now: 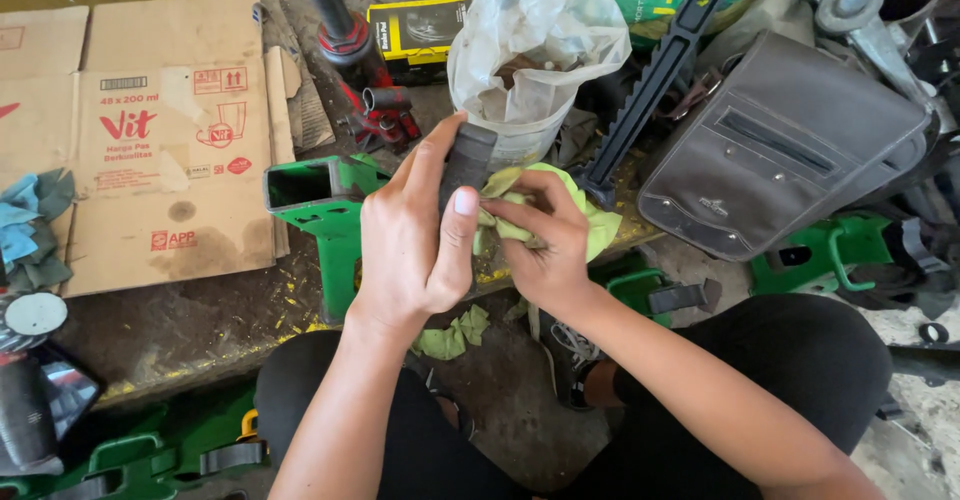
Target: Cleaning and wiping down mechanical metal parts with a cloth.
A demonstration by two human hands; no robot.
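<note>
My left hand (415, 235) is closed around a dark cylindrical rubber part (468, 158), held upright with its open end showing at the top. My right hand (545, 240) grips a crumpled light-green cloth (590, 222) and presses it against the lower side of that part. Both hands meet above my lap, over a dirty floor. A scrap of the same green cloth (455, 335) lies on the ground just below my left wrist.
A green metal bracket (325, 205) sits left of my hands. Beyond are a plastic bag over a tub (530, 45), a red jack (365, 70), a black ribbed bar (655, 80), a dark leather bag (780, 145) and flattened cardboard (150, 140).
</note>
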